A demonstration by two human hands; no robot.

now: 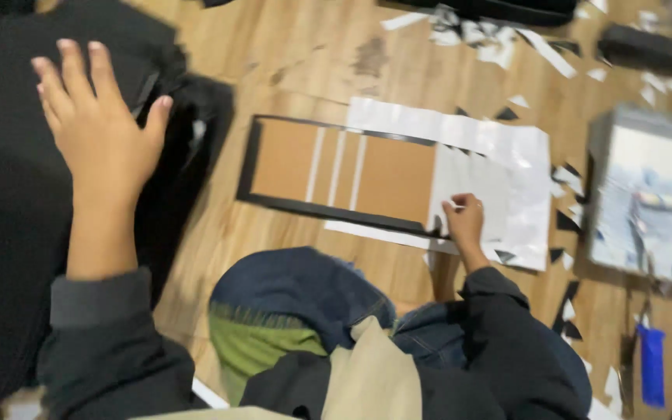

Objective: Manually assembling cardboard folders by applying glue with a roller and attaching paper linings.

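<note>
Two hands apart: right hand [465,218] pinches white sheet [507,167] at centre; left hand [99,128] open upper left; unbraced board [344,173] may skew.

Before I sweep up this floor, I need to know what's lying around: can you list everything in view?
cardboard panel: one, brown with white stripes and black border, centre floor
white sheet: one, under the panel's right end
paper scraps: many, black and white, scattered right and top
grey box: one, right edge
blue-handled tool: one, bottom right
black fabric: left
left hand: open, raised over the black fabric
right hand: fingers closed, on the sheet at the panel's edge
</note>
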